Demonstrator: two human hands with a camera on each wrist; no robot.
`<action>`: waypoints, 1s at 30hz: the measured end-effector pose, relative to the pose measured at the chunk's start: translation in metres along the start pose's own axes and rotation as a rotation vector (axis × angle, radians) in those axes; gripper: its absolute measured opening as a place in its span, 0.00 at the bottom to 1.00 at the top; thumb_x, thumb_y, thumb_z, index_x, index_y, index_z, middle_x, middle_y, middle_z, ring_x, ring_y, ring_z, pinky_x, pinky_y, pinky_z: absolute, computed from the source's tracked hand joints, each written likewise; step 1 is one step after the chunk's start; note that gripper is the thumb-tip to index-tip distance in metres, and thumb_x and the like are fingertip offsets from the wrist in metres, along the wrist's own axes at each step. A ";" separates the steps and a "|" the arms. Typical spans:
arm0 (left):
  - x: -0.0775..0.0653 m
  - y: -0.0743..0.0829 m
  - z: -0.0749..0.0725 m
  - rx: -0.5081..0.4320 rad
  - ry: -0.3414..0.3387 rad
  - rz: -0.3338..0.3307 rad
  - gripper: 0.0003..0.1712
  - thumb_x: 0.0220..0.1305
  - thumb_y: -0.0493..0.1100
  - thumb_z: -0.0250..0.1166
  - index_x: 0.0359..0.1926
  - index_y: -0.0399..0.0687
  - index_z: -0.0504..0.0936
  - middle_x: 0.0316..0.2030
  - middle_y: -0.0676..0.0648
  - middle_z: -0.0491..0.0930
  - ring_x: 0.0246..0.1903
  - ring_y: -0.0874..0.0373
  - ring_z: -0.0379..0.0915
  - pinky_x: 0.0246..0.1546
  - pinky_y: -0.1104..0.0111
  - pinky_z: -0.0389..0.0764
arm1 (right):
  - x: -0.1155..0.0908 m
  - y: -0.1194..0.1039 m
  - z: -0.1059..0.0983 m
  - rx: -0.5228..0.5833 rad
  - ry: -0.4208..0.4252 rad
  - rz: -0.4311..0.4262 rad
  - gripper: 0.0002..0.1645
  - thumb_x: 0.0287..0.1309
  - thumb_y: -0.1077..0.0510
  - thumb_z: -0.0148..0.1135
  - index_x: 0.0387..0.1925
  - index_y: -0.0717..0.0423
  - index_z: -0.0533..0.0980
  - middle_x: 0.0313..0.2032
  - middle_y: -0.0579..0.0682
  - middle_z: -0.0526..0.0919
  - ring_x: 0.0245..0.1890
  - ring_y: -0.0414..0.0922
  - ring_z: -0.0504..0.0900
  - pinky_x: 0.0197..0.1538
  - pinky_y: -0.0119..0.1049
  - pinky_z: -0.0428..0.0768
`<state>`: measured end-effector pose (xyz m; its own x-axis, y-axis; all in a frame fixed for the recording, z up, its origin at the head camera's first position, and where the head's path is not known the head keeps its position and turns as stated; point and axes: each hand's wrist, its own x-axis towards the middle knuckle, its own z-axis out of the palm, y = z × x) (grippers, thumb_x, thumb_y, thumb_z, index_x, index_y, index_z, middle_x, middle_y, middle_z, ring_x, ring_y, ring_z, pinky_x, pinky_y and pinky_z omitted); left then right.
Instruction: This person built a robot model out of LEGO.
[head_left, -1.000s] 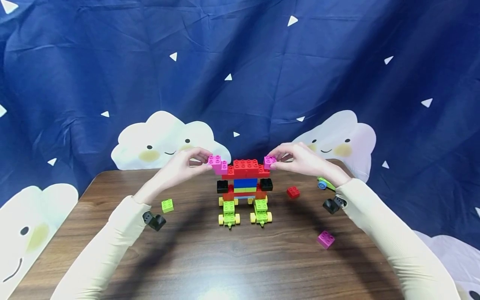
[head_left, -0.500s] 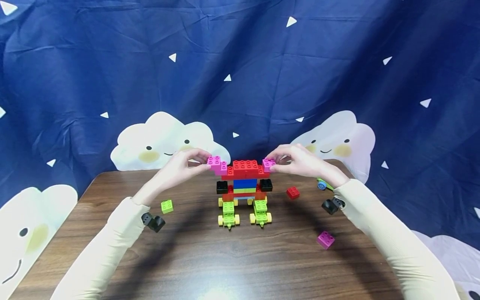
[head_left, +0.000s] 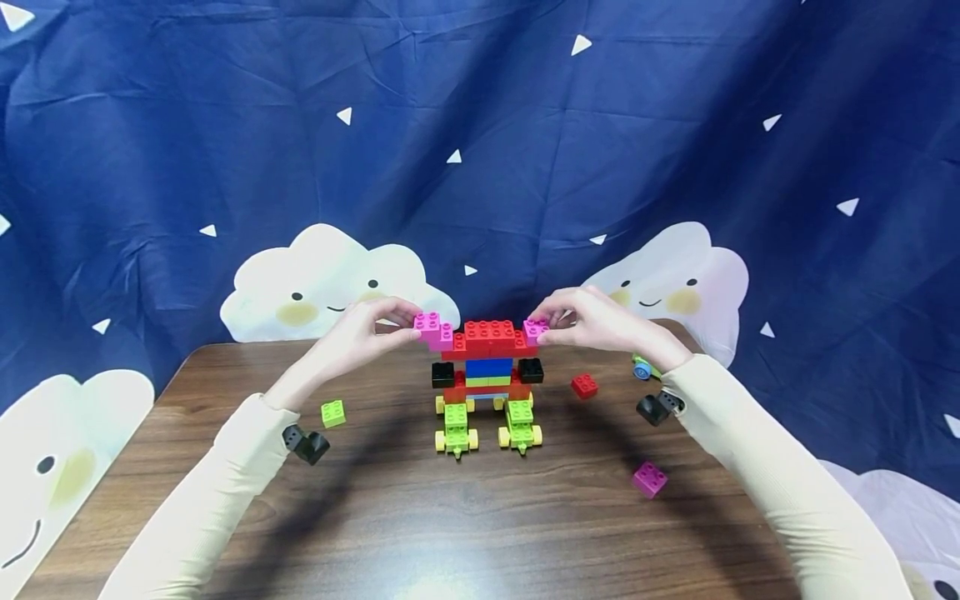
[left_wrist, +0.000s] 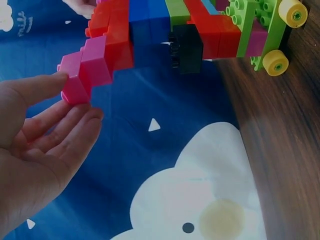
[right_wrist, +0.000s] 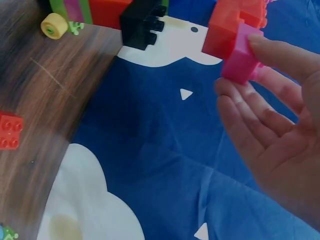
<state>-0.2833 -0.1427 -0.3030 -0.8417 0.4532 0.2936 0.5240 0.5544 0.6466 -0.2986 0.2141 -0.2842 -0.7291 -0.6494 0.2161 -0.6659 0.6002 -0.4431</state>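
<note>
A toy-brick figure (head_left: 490,368) stands upright on the table, with red, blue and black bricks above two lime wheeled bases (head_left: 456,429). My left hand (head_left: 372,325) pinches the outer pink brick (left_wrist: 73,76) of a stepped pair at its upper left end. At the upper right end, thumb and fingers of my right hand (head_left: 592,318) grip another pink brick (right_wrist: 242,54). That one meets the end of the red brick (right_wrist: 221,30); whether it is fully pressed down I cannot tell. Black bricks (head_left: 530,370) jut out at both sides lower down.
Loose on the wooden table (head_left: 375,517) lie a lime brick (head_left: 332,413) at left, a red brick (head_left: 584,386) and a magenta brick (head_left: 649,479) at right. Partly behind the right wrist is a green piece with a blue wheel (head_left: 642,369). A blue curtain hangs behind.
My right hand has moved slightly left with its pink brick, which has come down against the red end of the figure. The left hand keeps its pinch almost unmoved.
</note>
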 end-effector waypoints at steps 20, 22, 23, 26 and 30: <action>-0.001 0.000 0.000 -0.004 -0.005 0.021 0.18 0.64 0.46 0.68 0.53 0.45 0.82 0.48 0.44 0.84 0.48 0.52 0.82 0.54 0.54 0.83 | 0.004 -0.008 -0.001 -0.061 -0.024 -0.004 0.12 0.55 0.61 0.72 0.42 0.57 0.83 0.37 0.52 0.86 0.35 0.44 0.81 0.46 0.48 0.86; -0.001 0.000 0.000 -0.004 -0.007 0.022 0.18 0.64 0.46 0.68 0.53 0.45 0.82 0.48 0.44 0.85 0.48 0.52 0.82 0.54 0.53 0.83 | 0.004 -0.008 -0.001 -0.052 -0.022 -0.002 0.12 0.55 0.60 0.72 0.42 0.57 0.83 0.37 0.53 0.86 0.35 0.44 0.81 0.47 0.50 0.86; -0.001 0.000 -0.001 -0.003 -0.008 0.022 0.18 0.64 0.46 0.68 0.53 0.45 0.82 0.48 0.45 0.85 0.48 0.52 0.82 0.54 0.53 0.83 | 0.003 -0.008 -0.001 -0.049 -0.022 -0.001 0.12 0.55 0.60 0.72 0.42 0.57 0.83 0.37 0.53 0.87 0.35 0.44 0.81 0.47 0.51 0.86; -0.001 -0.001 -0.001 -0.001 -0.008 0.015 0.18 0.64 0.46 0.69 0.52 0.46 0.82 0.48 0.45 0.85 0.48 0.53 0.82 0.54 0.54 0.83 | 0.003 -0.008 -0.001 -0.048 -0.022 0.002 0.13 0.56 0.59 0.72 0.43 0.57 0.83 0.38 0.53 0.87 0.35 0.44 0.82 0.47 0.50 0.86; 0.000 0.000 -0.001 0.000 -0.008 0.016 0.18 0.64 0.46 0.69 0.53 0.46 0.82 0.48 0.45 0.85 0.48 0.52 0.82 0.53 0.55 0.83 | 0.001 -0.009 -0.001 -0.055 -0.010 0.002 0.13 0.56 0.59 0.71 0.43 0.58 0.83 0.38 0.53 0.87 0.35 0.44 0.82 0.47 0.48 0.86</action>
<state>-0.2832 -0.1432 -0.3025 -0.8320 0.4675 0.2988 0.5378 0.5471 0.6414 -0.2934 0.2087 -0.2792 -0.7291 -0.6526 0.2063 -0.6722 0.6262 -0.3950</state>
